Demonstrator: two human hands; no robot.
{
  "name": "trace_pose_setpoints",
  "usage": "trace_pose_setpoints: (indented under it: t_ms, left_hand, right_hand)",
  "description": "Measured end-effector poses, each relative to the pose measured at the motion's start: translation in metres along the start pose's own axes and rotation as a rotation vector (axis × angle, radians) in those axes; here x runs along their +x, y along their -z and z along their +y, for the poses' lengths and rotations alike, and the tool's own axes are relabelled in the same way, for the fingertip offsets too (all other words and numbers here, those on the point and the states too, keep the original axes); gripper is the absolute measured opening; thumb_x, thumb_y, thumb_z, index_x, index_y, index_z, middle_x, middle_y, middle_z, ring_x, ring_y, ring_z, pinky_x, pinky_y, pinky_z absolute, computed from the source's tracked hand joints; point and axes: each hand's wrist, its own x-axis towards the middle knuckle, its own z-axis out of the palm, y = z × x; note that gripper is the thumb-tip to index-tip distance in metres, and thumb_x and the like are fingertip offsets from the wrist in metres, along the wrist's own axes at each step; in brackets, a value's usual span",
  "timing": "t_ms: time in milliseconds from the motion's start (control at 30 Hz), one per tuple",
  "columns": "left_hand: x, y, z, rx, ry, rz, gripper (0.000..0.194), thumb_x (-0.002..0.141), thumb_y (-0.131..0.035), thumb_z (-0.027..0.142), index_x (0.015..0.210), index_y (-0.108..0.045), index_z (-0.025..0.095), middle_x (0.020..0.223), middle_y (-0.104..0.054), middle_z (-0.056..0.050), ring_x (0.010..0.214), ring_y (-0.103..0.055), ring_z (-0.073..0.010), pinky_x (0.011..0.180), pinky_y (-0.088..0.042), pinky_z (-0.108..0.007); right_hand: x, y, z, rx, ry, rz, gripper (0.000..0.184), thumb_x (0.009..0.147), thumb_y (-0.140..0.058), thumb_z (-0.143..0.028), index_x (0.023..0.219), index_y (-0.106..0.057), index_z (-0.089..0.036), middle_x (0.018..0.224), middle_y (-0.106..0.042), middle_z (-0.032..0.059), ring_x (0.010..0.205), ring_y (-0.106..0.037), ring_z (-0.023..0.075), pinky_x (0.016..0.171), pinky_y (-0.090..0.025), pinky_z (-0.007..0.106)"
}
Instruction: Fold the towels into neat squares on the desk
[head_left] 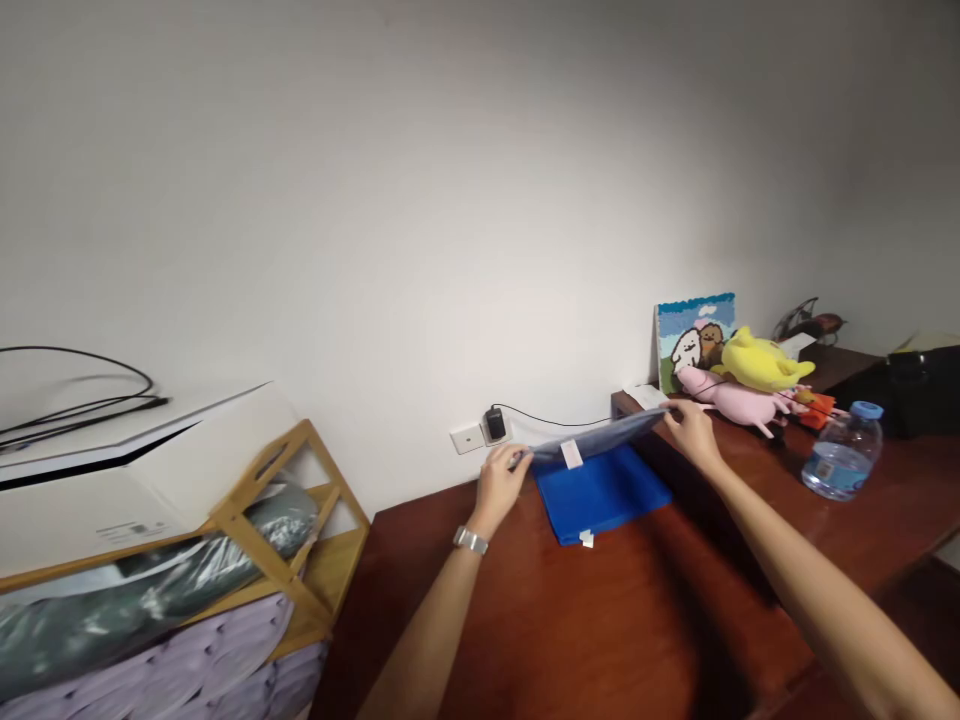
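Note:
A thin, flat grey-blue folder (611, 436) with a white tag is stretched between my two hands, tilted near the wall. My left hand (499, 488), with a metal watch band on the wrist, is closed on its left end. Pinching the right end is my right hand (691, 434). Below it, on the reddish-brown table, lies a bright blue flat folder (600, 500) with a small white tag at its front edge. Whether the two blue pieces touch or are joined at the back, I cannot tell.
Right of my hands, a raised surface holds a pink plush toy (742, 402), a yellow plush toy (765, 362), a dog picture (697, 340) and a water bottle (844, 455). A black plug (495, 423) with a cable sits in the wall socket. A wooden rack (277, 500) stands left.

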Motion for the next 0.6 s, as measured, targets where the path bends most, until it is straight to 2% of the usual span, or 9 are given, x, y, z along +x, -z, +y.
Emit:
trace_pose_setpoints:
  t_ms: [100, 200, 300, 400, 533, 600]
  left_hand:
    - [-0.059, -0.047, -0.031, 0.166, -0.115, -0.082, 0.019, 0.103, -0.054, 0.030, 0.102, -0.072, 0.024, 0.104, -0.075, -0.007, 0.101, -0.067, -0.0238, 0.094, -0.053, -0.041]
    - [-0.122, -0.096, -0.057, 0.347, -0.112, -0.263, 0.020, 0.102, -0.050, 0.019, 0.100, -0.069, 0.024, 0.100, -0.073, -0.006, 0.096, -0.067, -0.0224, 0.087, -0.053, -0.037]
    - [-0.167, -0.128, -0.072, 0.384, -0.086, -0.302, 0.021, 0.096, -0.051, 0.010, 0.093, -0.067, 0.023, 0.093, -0.072, -0.003, 0.088, -0.067, -0.0208, 0.080, -0.053, -0.034]
    - [-0.182, -0.139, -0.079, 0.387, -0.056, -0.296, 0.023, 0.095, -0.049, 0.007, 0.098, -0.066, 0.023, 0.100, -0.072, -0.004, 0.095, -0.068, -0.0211, 0.085, -0.055, -0.035]
    - [-0.172, -0.139, -0.080, 0.334, -0.058, -0.295, 0.026, 0.099, -0.045, 0.011, 0.104, -0.067, 0.025, 0.105, -0.074, -0.006, 0.102, -0.070, -0.0238, 0.091, -0.057, -0.040]
    - [-0.166, -0.141, -0.078, 0.298, -0.059, -0.279, 0.028, 0.099, -0.044, 0.013, 0.109, -0.068, 0.025, 0.110, -0.074, -0.008, 0.108, -0.070, -0.0256, 0.095, -0.058, -0.044]
  right_hand:
    - [-0.062, -0.032, 0.046, -0.028, -0.083, -0.003, 0.026, 0.085, -0.051, -0.030, 0.101, -0.069, -0.020, 0.106, -0.075, 0.0127, 0.103, -0.068, 0.0281, 0.100, -0.052, 0.045]
    - [-0.138, -0.063, 0.090, -0.056, -0.228, -0.094, 0.023, 0.084, -0.048, -0.026, 0.095, -0.067, -0.020, 0.107, -0.073, 0.0143, 0.102, -0.069, 0.0284, 0.099, -0.053, 0.044]
    - [-0.194, -0.083, 0.122, -0.082, -0.364, -0.180, 0.022, 0.081, -0.047, -0.023, 0.089, -0.067, -0.021, 0.104, -0.073, 0.0154, 0.098, -0.071, 0.0302, 0.096, -0.055, 0.046]
    - [-0.210, -0.091, 0.135, -0.057, -0.387, -0.183, 0.021, 0.080, -0.050, -0.022, 0.090, -0.068, -0.021, 0.106, -0.073, 0.0147, 0.104, -0.071, 0.0305, 0.101, -0.053, 0.045]
    - [-0.193, -0.090, 0.127, -0.003, -0.467, -0.176, 0.023, 0.082, -0.051, -0.024, 0.094, -0.071, -0.022, 0.113, -0.073, 0.0124, 0.110, -0.069, 0.0301, 0.107, -0.050, 0.046]
    - [-0.185, -0.089, 0.118, -0.009, -0.518, -0.155, 0.025, 0.083, -0.052, -0.026, 0.097, -0.073, -0.024, 0.123, -0.071, 0.0103, 0.116, -0.066, 0.0296, 0.109, -0.048, 0.045]
